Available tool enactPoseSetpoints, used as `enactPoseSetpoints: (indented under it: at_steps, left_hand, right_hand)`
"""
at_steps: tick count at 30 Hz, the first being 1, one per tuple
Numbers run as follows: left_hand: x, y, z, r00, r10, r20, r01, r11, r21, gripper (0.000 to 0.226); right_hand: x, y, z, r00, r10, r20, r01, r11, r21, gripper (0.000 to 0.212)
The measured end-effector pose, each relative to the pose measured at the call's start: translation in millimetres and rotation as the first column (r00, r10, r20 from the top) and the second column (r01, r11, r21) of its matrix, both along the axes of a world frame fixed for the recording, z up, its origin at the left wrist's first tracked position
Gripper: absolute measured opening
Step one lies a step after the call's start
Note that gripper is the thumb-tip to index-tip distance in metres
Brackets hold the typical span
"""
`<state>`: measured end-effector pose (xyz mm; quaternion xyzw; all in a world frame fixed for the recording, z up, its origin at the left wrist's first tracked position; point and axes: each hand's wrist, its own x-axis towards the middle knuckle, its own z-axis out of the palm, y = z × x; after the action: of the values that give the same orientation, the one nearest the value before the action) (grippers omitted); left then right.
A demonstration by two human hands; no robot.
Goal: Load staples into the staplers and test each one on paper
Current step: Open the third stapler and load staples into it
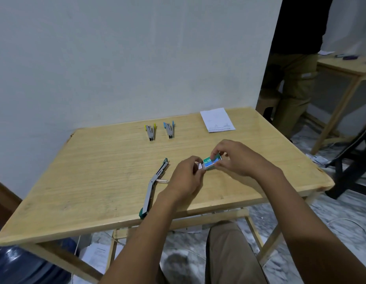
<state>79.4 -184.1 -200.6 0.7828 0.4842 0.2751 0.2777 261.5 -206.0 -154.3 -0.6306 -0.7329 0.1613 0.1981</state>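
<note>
A green box (211, 161) reads "No 10". The left grip (186, 177) pinches its white end, the right grip (237, 158) its green sleeve, over the surface (96, 181).

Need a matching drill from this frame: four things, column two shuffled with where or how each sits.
Things:
1. yellow stapler
2. green stapler
3. paper stack
4. staple box

Place or state:
A. held between left hand and right hand
B. far right part of the table
C. lying opened out flat near the front edge
D. far side, just left of the blue stapler

Pairs: 1-D, 2-C, 3-B, 4-A
</note>
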Motion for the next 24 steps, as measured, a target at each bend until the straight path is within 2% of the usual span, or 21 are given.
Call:
enactPoseSetpoints:
  at_steps: [3,18,24]
  left_hand:
    - [-1,1,1,1.0,0.011,0.015,-0.011,1.0,-0.013,0.029]
    - [-2,7,-3,0.999,0.01,0.036,-0.008,0.999,-0.047,0.033]
    - [-2,7,-6,0.998,0.018,0.055,-0.016,0.999,-0.032,0.03]
  right_hand:
    - [-4,6,6,0.997,0.032,0.064,-0.032,0.999,-0.016,0.016]
    - [9,9,25,0.994,0.012,0.105,-0.003,0.996,-0.086,0.018]
    - [11,6,2,0.991,-0.074,0.111,0.092,0.982,-0.162,0.014]
